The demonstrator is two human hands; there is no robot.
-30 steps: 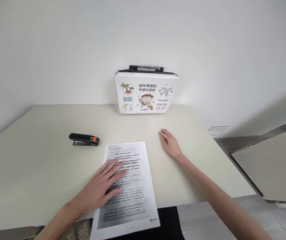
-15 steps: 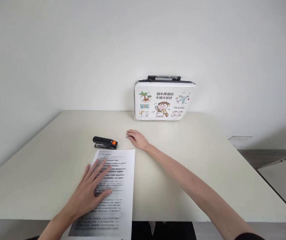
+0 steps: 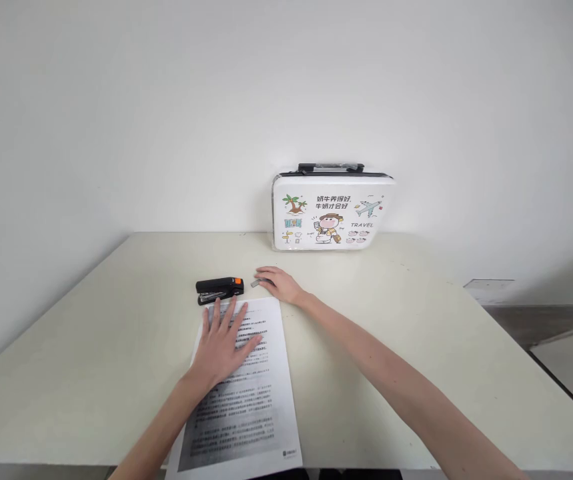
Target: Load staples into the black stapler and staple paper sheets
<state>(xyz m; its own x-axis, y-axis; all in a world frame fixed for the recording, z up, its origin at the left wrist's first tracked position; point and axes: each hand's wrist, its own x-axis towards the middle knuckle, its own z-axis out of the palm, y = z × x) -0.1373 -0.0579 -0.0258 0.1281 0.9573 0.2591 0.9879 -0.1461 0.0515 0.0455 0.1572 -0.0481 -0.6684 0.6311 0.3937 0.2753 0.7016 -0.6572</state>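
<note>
My left hand [image 3: 223, 347] lies flat with its fingers spread on the upper part of a printed paper sheet [image 3: 271, 427], fingertips close to the stapler. The black stapler [image 3: 220, 289], with an orange patch at its right end, lies just beyond the top edge of the paper. To the right of it, my right hand [image 3: 280, 285] has its thumb and fingers closed around a small grey strip of staples [image 3: 261, 283]. One end of the strip sticks out toward the stapler; the rest is hidden by the fingers.
A white case [image 3: 333, 213] with cartoon prints and a black handle stands upright at the back of the table [image 3: 101, 353], against the wall. The lower end of the paper reaches past the table's front edge.
The paper and my left hand have shifted right and forward, the hand now near the stapler. More of the grey strip shows in my right hand. The view has tilted slightly.
</note>
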